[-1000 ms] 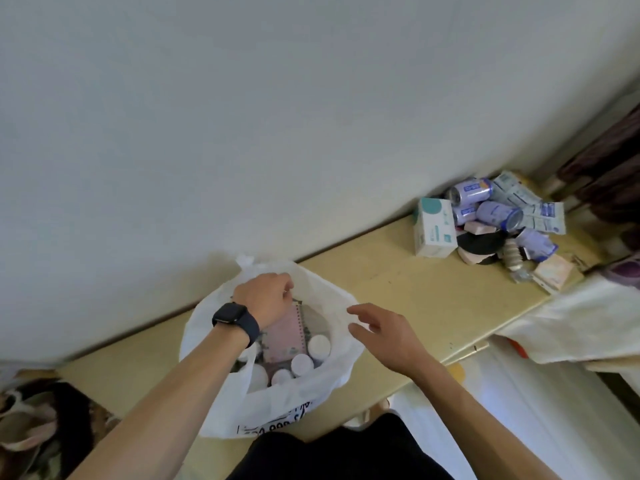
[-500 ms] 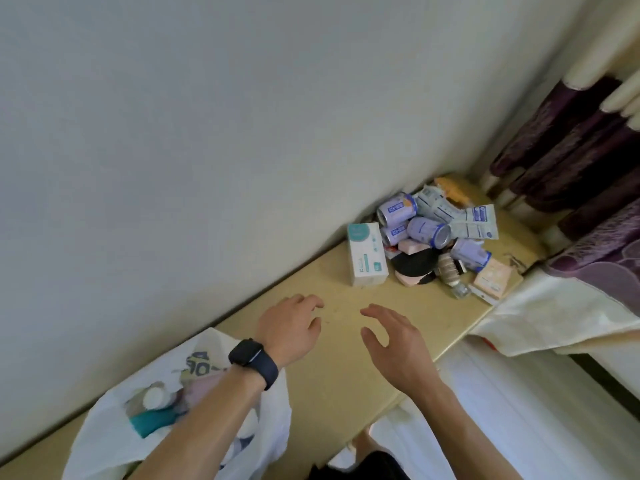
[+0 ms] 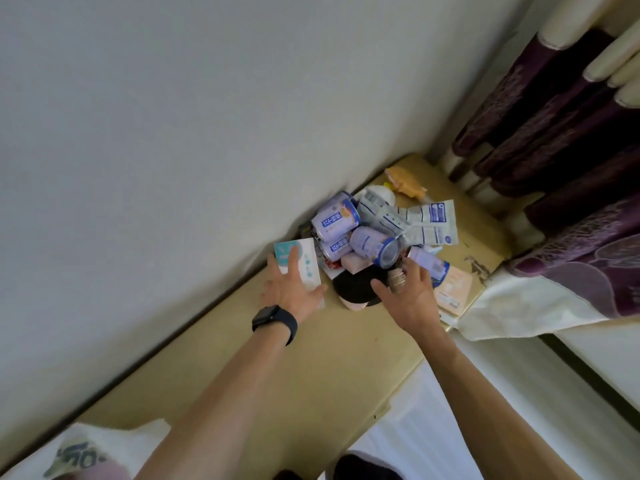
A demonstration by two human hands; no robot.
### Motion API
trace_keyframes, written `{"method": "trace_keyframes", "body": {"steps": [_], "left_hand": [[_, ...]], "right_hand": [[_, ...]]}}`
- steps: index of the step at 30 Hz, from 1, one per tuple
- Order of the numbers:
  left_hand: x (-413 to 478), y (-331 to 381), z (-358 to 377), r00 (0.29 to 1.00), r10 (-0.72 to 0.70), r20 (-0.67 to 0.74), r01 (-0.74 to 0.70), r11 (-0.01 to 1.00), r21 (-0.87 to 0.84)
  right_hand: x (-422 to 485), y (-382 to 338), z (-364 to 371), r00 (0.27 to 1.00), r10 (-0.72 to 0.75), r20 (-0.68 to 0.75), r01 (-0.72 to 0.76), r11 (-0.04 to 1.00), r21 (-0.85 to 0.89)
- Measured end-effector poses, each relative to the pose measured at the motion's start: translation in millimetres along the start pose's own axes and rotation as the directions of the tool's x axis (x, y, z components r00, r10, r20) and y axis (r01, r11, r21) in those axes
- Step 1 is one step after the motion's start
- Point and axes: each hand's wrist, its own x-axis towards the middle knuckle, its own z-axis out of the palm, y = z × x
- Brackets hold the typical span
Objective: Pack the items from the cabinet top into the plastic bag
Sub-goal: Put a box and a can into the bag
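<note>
Items pile (image 3: 377, 237) sits at the far end of the cabinet top (image 3: 311, 362), hard against the wall (image 3: 173, 133) and near the curtain (image 3: 571, 133). In the heap: purple cans (image 3: 334, 216) lying on their sides, white-and-blue pouches (image 3: 429, 223) behind them, an orange packet (image 3: 405, 180) at the back, and a black round case (image 3: 356, 285) at the front.

White-and-teal box (image 3: 310, 268) stands at the pile's left edge. Left hand (image 3: 294, 289), watch (image 3: 275, 322) on the wrist, lies over this box with fingers straight and spread, thumb out to the right; not closed round it.

Right hand (image 3: 412, 292) is spread flat over the front of the pile, beside a small ribbed jar (image 3: 396, 280), gripping nothing; actual contact with the pile cannot be told.

Plastic bag (image 3: 114, 448) is at the near left corner of the cabinet top, well apart from the pile, only partly in frame. White cloth (image 3: 519, 306) drapes at the right edge.
</note>
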Motion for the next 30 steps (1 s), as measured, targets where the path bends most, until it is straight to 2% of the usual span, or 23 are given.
{"method": "trace_keyframes", "body": {"steps": [3, 5, 8, 12, 14, 17, 18, 20, 22, 24, 28, 30], "left_hand": [[4, 5, 14, 0.997, -0.078, 0.013, 0.079, 0.996, -0.048], [-3, 5, 17, 0.994, -0.107, 0.003, 0.108, 0.994, -0.006], [-18, -6, 16, 0.996, -0.093, 0.018, 0.090, 0.988, 0.123], [-42, -36, 6, 0.988, -0.072, 0.134, 0.052, 0.988, 0.146], [-54, -50, -2, 0.980, -0.070, 0.184, 0.055, 0.995, 0.085], [-79, -75, -17, 0.969, -0.079, 0.236, 0.121, 0.978, -0.169], [-90, -83, -23, 0.968, -0.065, 0.243, 0.134, 0.952, -0.277], [-120, -99, -39, 0.968, -0.024, 0.249, 0.127, 0.906, -0.404], [-157, -116, -54, 0.974, 0.012, 0.224, 0.095, 0.884, -0.458], [-198, -136, -69, 0.985, 0.029, 0.171, 0.077, 0.812, -0.578], [-269, -175, -101, 0.999, -0.032, 0.026, 0.041, 0.654, -0.755], [-296, -200, -114, 0.994, -0.096, -0.060, 0.012, 0.617, -0.787]], "right_hand": [[35, -8, 0, 0.997, 0.071, 0.021, -0.072, 0.995, 0.064], [52, -12, 5, 0.992, 0.096, 0.076, -0.103, 0.990, 0.093], [69, -17, 14, 0.982, 0.156, 0.104, -0.165, 0.982, 0.089], [68, -28, 16, 0.976, 0.205, 0.067, -0.210, 0.975, 0.067], [58, -31, 14, 0.968, 0.245, 0.046, -0.248, 0.966, 0.079], [41, -32, 9, 0.959, 0.278, 0.050, -0.281, 0.917, 0.283], [32, -34, 7, 0.959, 0.273, 0.075, -0.279, 0.871, 0.404], [7, -39, 2, 0.942, 0.260, 0.214, -0.335, 0.680, 0.652], [-28, -42, -3, 0.890, 0.161, 0.427, -0.448, 0.488, 0.749], [-70, -45, -4, 0.791, 0.000, 0.611, -0.559, 0.407, 0.723], [-150, -43, 20, 0.520, -0.216, 0.826, -0.745, 0.358, 0.563], [-194, -45, 50, 0.475, -0.354, 0.806, -0.692, 0.417, 0.590]]}}
